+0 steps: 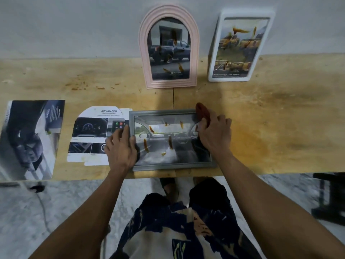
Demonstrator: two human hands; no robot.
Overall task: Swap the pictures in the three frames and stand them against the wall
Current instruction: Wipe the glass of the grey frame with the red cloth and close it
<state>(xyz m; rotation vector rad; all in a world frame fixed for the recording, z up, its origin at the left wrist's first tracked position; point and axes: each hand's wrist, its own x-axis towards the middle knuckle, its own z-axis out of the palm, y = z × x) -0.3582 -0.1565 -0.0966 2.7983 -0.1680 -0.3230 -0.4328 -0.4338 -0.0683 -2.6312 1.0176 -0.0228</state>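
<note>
Between my two hands: the grey frame [172, 140] lies flat at the near edge of the wooden table [270, 109], glass up, a car-interior picture already in it — so I judge it ready to be lifted and stood up.

Left hand [121, 146]: palm down over the frame's left edge, fingers curled across the rail and thumb on the glass side; it grips that edge. It overlaps the paper next to it.

Right hand [212, 131]: wrapped round the frame's right edge near the far corner, fingers curled over the rim. A small reddish-brown object [202, 112] sits at my fingertips; I cannot tell what it is or whether I pinch it.

Why held so: one hand on each short side keeps the frame level and stops it twisting when tipped upright.

Beyond my fingertips: the pink arched frame [169, 47] and, to its right, the white frame [240, 47] lean against the wall [74, 25], each showing a truck picture — two of three look done.

Left of my left hand: the dashboard sheet [91, 135] lies just beside the grey frame, with the dark seat sheet [30, 139] further out; both flat, likely the removed pictures.

Arms: both forearms reach forward and angle inward, wrists low.
</note>
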